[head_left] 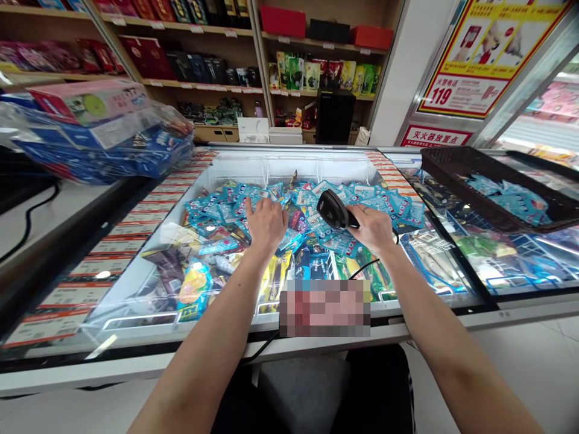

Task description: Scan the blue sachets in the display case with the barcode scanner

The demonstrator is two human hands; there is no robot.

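My right hand point(374, 229) is wrapped round the handle of a black barcode scanner point(333, 210), its head tilted toward the left over small blue packets point(380, 202). From the scanner a black cable point(364, 268) runs down to the near edge. My left hand point(266, 224) lies palm down with fingers somewhat apart, at the near side of the spread of blue packets; whether it touches one is hidden. These packets are scattered across the glass top of a chest freezer point(217, 163). Beneath the glass, colourful ice cream wrappers point(194, 289) show.
On the right stands a dark woven basket point(479, 208) holding more blue packets. Boxes in a plastic bag point(99, 132) sit at the left. A blurred pink item point(324, 307) lies at the near edge. Stocked shelves point(199, 84) line the back.
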